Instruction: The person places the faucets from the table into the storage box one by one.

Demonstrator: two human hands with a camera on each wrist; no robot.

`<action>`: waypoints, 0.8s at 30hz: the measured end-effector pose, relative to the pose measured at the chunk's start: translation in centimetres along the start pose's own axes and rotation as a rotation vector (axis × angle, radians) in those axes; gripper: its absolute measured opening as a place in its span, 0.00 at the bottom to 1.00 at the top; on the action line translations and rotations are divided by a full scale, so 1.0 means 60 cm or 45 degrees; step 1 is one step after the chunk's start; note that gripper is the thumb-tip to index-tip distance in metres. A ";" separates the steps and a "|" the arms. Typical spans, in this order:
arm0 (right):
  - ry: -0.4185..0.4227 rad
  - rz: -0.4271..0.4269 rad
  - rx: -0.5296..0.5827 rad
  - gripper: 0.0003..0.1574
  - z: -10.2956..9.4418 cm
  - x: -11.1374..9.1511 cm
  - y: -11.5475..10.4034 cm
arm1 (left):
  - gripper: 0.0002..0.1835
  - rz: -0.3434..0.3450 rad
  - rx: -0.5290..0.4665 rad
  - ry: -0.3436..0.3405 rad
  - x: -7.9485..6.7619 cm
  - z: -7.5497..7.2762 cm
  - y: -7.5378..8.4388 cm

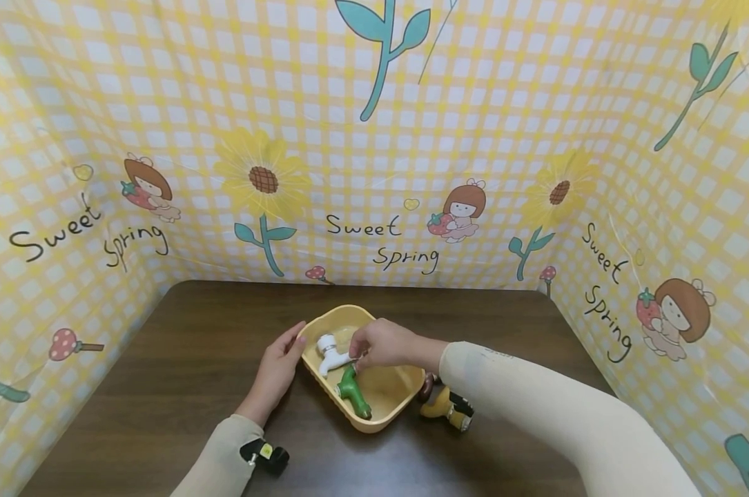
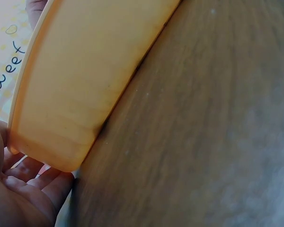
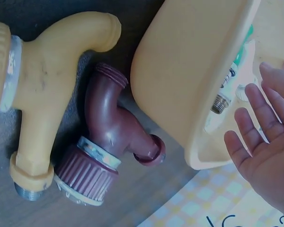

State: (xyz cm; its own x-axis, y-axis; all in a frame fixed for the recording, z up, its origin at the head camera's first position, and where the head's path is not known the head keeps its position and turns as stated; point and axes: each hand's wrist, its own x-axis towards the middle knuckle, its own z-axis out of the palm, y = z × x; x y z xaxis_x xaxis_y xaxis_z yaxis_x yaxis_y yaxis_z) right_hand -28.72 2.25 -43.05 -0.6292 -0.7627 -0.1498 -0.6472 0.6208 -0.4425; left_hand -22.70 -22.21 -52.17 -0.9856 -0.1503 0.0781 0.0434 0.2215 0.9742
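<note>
A yellow plastic basin sits on the table with a white tap and a green tap lying inside. My left hand holds the basin's left end, thumb at the rim; in the left wrist view its fingers lie along the outside at the corner. Over the basin's far right side reaches my right hand, its fingertips close by the two taps in the head view. The right wrist view shows these fingers loosely extended, with no tap gripped between them.
Beside the basin on the right, below my right forearm, lie a yellow tap and a maroon tap. The dark wooden table is enclosed by a checked cloth at its back and sides.
</note>
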 end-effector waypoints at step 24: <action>-0.013 -0.105 -0.050 0.11 -0.041 -0.043 0.012 | 0.27 -0.042 -0.006 -0.015 -0.008 0.000 0.017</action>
State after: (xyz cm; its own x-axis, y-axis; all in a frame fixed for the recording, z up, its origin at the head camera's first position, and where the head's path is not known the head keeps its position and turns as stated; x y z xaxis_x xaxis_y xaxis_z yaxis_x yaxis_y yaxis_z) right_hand -28.61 5.12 -40.82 -0.5686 -0.8133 -0.1236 -0.7130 0.5622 -0.4190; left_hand -22.20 -21.89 -51.20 -0.9883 -0.1464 0.0437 0.0118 0.2124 0.9771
